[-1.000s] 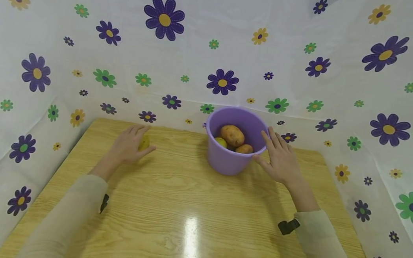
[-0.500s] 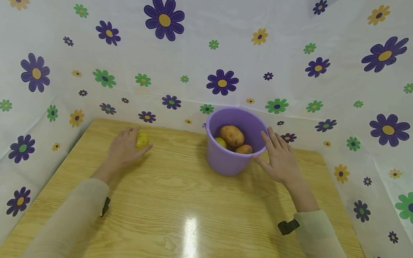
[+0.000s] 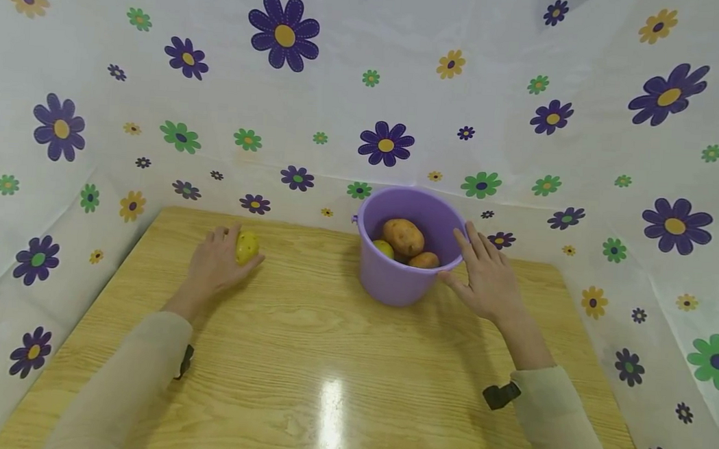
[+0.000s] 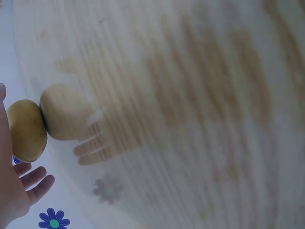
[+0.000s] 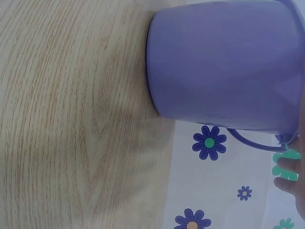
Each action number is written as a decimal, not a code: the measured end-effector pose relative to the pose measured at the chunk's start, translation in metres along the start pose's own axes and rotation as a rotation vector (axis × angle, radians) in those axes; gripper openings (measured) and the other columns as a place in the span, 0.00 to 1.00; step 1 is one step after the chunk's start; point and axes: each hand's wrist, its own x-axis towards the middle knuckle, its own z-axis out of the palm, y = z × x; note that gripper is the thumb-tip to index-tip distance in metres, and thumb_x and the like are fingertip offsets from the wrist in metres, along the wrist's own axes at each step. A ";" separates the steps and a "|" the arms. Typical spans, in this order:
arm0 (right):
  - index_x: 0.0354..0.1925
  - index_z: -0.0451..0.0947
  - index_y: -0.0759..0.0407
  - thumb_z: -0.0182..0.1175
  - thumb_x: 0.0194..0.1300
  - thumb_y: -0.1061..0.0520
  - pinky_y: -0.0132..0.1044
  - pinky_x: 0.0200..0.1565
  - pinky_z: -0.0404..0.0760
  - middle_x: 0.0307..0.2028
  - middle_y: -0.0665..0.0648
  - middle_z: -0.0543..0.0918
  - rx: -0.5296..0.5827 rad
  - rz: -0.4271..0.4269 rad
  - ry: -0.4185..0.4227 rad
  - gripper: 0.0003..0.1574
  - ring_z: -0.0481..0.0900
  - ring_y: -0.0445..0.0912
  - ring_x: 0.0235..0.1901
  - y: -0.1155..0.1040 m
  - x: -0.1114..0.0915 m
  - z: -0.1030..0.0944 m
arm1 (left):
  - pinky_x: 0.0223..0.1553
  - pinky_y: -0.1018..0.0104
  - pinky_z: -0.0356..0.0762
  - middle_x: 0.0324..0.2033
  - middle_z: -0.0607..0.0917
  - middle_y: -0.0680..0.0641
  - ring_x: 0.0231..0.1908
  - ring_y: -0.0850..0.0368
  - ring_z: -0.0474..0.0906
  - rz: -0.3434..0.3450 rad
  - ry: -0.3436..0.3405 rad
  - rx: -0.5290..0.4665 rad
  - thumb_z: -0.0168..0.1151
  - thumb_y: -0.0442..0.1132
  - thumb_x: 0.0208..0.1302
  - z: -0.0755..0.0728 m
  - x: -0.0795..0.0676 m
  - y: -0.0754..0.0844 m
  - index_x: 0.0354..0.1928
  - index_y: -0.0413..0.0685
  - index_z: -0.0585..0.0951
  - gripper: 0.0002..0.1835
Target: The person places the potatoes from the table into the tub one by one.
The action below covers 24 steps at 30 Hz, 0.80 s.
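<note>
A yellow, rounded, dark-speckled fruit (image 3: 247,248) stands on the table's far left part; its exact kind is unclear. My left hand (image 3: 214,257) is beside it, fingers behind and thumb in front, loosely spread. In the left wrist view the fruit (image 4: 27,131) touches the tabletop and the fingers (image 4: 35,183) look apart from it. My right hand (image 3: 486,280) rests with straight fingers at the right rim of a purple bucket (image 3: 395,285). Inside the bucket lie a big potato (image 3: 403,237), a smaller brown potato (image 3: 424,260) and a yellow round item (image 3: 384,248).
The wooden table (image 3: 289,357) is glossy and reflects light. A white flowered cloth (image 3: 336,99) hangs behind it and along both sides. The bucket's handle (image 5: 257,143) hangs on its far side in the right wrist view.
My left hand has shifted slightly left and more of the yellow fruit shows between thumb and fingers. The fruit moved a touch left. My right hand and the bucket have stayed in place.
</note>
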 end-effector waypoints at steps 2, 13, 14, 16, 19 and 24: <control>0.85 0.48 0.55 0.47 0.76 0.24 0.72 0.76 0.64 0.85 0.66 0.48 0.003 -0.002 0.005 0.57 0.57 0.70 0.80 0.000 0.000 0.000 | 0.55 0.31 0.82 0.66 0.71 0.23 0.58 0.25 0.75 -0.007 -0.008 -0.002 0.57 0.69 0.70 0.001 -0.001 0.001 0.78 0.34 0.60 0.52; 0.85 0.48 0.55 0.49 0.76 0.25 0.73 0.75 0.64 0.86 0.65 0.47 0.003 0.005 -0.011 0.57 0.56 0.70 0.80 0.000 0.001 -0.001 | 0.46 0.37 0.84 0.56 0.75 0.24 0.49 0.31 0.76 -0.017 0.017 -0.010 0.60 0.67 0.70 0.002 -0.005 0.001 0.75 0.31 0.62 0.50; 0.85 0.47 0.55 0.49 0.76 0.25 0.73 0.75 0.64 0.86 0.65 0.47 0.003 0.006 -0.013 0.57 0.56 0.70 0.80 0.000 0.001 -0.001 | 0.45 0.37 0.84 0.56 0.75 0.24 0.48 0.31 0.76 -0.016 0.020 -0.009 0.60 0.67 0.70 0.002 -0.006 0.000 0.75 0.31 0.63 0.50; 0.85 0.48 0.55 0.49 0.76 0.25 0.73 0.75 0.63 0.86 0.65 0.47 0.004 0.006 -0.014 0.57 0.56 0.71 0.80 -0.001 0.000 -0.002 | 0.43 0.38 0.84 0.54 0.76 0.25 0.47 0.32 0.76 -0.013 0.025 -0.004 0.60 0.67 0.70 0.002 -0.006 0.000 0.74 0.31 0.63 0.50; 0.85 0.48 0.56 0.48 0.76 0.25 0.73 0.76 0.63 0.86 0.65 0.47 0.008 0.006 -0.016 0.57 0.56 0.71 0.80 -0.001 0.000 -0.002 | 0.41 0.40 0.84 0.52 0.76 0.25 0.46 0.33 0.76 -0.007 0.035 0.008 0.60 0.67 0.70 0.003 -0.006 -0.001 0.72 0.30 0.64 0.49; 0.85 0.48 0.56 0.49 0.76 0.26 0.73 0.75 0.63 0.86 0.66 0.47 0.002 0.003 -0.007 0.57 0.57 0.71 0.80 0.000 0.001 -0.001 | 0.39 0.43 0.83 0.50 0.77 0.26 0.44 0.34 0.76 -0.001 0.047 0.027 0.61 0.66 0.69 0.005 -0.006 -0.002 0.70 0.30 0.66 0.47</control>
